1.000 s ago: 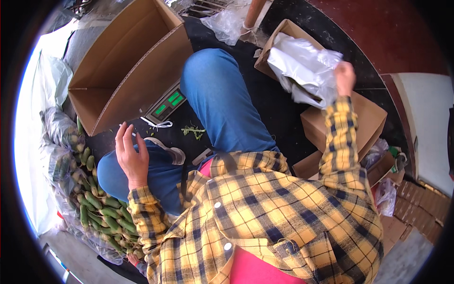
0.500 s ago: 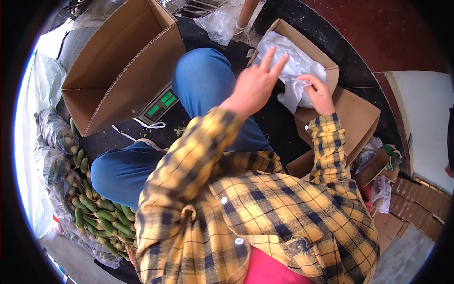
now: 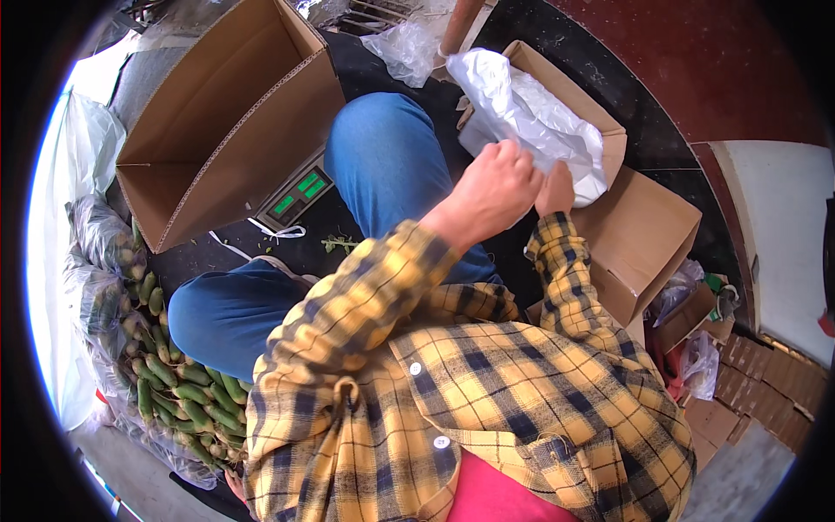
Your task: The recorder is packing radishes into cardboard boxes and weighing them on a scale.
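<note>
Seated person in a yellow plaid shirt (image 3: pixel 487 409) and blue jeans (image 3: pixel 383 165), seen from above. Landmark: the small cardboard box (image 3: pixel 639 230) at the person's right knee. The left hand (image 3: pixel 494 187) reaches across to this box, fingers curled together and pinching the white plastic liner (image 3: pixel 539 117) that fills the box's open top. The right hand (image 3: pixel 554 187) lies just beside the left, touching the same liner at the box's near edge; whether its fingers grip cannot be told. To the left of the box, past the raised knee, a large cardboard box (image 3: pixel 230 122) lies on its side, mouth open. A scale with a green display (image 3: pixel 296 193) sits between the two boxes. Well to the left of the box, green vegetables in clear bags (image 3: pixel 165 374) are piled.
</note>
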`<action>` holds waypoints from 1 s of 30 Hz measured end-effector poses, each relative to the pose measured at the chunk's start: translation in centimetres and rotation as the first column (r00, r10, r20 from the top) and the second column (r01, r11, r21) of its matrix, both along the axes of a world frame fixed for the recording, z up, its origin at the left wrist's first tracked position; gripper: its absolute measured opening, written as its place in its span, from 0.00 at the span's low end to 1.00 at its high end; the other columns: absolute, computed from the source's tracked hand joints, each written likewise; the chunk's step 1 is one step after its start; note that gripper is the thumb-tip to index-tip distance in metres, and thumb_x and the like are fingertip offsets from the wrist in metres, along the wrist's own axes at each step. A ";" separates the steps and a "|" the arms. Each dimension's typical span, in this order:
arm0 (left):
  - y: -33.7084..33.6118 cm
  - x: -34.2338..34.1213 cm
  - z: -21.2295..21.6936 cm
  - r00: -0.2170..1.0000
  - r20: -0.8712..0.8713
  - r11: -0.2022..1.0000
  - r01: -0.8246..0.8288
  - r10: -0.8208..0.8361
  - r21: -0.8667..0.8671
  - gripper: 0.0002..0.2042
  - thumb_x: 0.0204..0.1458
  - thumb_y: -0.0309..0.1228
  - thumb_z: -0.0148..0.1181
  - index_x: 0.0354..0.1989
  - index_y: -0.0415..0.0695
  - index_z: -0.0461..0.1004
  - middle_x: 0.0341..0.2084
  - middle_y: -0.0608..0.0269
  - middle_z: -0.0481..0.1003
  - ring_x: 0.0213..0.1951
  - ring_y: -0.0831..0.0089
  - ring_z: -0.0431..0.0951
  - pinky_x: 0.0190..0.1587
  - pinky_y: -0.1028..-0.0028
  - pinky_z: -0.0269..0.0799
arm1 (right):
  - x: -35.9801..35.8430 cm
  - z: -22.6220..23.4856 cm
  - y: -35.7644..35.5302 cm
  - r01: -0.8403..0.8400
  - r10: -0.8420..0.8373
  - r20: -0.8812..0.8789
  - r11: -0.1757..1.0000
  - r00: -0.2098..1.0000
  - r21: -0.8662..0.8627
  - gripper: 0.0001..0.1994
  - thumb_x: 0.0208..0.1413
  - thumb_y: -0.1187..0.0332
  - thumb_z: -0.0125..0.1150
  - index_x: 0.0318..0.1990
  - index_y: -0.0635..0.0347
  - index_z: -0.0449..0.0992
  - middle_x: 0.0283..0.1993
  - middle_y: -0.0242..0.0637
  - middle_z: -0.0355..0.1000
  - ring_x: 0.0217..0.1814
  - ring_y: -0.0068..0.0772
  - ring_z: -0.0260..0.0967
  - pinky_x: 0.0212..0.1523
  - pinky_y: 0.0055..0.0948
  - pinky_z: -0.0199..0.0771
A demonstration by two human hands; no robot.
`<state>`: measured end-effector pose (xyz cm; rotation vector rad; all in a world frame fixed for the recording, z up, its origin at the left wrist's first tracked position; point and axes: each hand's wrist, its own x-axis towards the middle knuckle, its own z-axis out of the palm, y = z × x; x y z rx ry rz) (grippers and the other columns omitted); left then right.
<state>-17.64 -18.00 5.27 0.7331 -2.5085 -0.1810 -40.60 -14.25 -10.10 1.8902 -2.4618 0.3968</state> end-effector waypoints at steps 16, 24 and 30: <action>10.9 16.2 2.0 0.851 -0.015 0.820 -0.502 0.526 0.273 0.19 0.40 0.19 0.57 0.45 0.43 0.73 0.55 0.45 0.62 0.38 0.59 0.72 0.38 0.67 0.69 | 9.5 10.7 0.2 -0.589 -0.116 0.989 0.807 -0.087 0.043 0.25 0.59 0.50 0.51 0.51 0.64 0.69 0.45 0.36 0.70 0.47 0.27 0.67 0.47 0.22 0.66; 13.1 17.0 1.1 0.819 0.270 0.700 -0.573 0.507 0.426 0.27 0.44 0.31 0.60 0.56 0.43 0.63 0.56 0.40 0.59 0.45 0.49 0.73 0.44 0.64 0.71 | 13.2 11.2 -2.8 -0.223 -0.176 0.923 0.969 -0.342 0.102 0.10 0.57 0.63 0.57 0.42 0.58 0.71 0.38 0.27 0.71 0.37 0.19 0.68 0.39 0.21 0.69; 9.8 17.8 4.2 0.854 0.064 0.761 -0.491 0.516 0.424 0.17 0.47 0.30 0.60 0.47 0.42 0.70 0.44 0.52 0.71 0.33 0.57 0.77 0.34 0.67 0.74 | 13.7 12.7 -3.3 -0.340 0.146 0.986 0.934 0.076 -0.112 0.12 0.55 0.65 0.60 0.43 0.64 0.71 0.41 0.28 0.70 0.41 0.16 0.65 0.42 0.19 0.66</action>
